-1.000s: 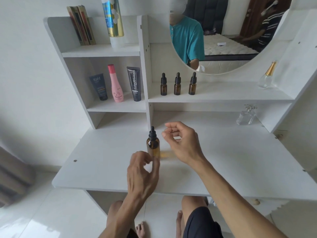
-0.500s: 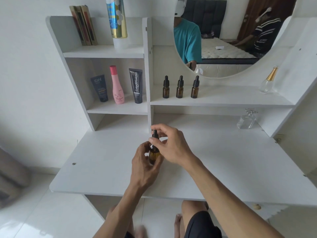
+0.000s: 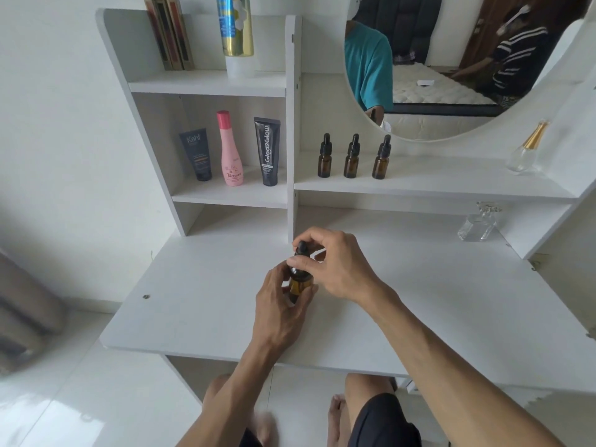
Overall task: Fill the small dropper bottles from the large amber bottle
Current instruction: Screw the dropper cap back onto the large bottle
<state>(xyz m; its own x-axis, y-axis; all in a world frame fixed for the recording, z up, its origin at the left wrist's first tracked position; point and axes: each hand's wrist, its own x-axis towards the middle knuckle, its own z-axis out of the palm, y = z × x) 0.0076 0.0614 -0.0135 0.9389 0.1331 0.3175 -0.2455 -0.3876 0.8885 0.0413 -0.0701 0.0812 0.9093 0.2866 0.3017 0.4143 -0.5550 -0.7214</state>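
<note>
Standing on the white desk (image 3: 200,304), just in front of the shelf divider, 1 large amber bottle (image 3: 298,283) is held by 2 hands. The left hand (image 3: 280,304) wraps its fingers round the glass body from the near side. The right hand (image 3: 335,262) arches over the top, thumb and fingertips pinching the black dropper cap (image 3: 301,251). On the shelf under the mirror (image 3: 451,75) stand 3 small dropper bottles (image 3: 351,158) in a row, upright and capped. The left cubby holds 3 cosmetic containers (image 3: 232,150); 2 clear perfume bottles (image 3: 477,222) sit at right.
</note>
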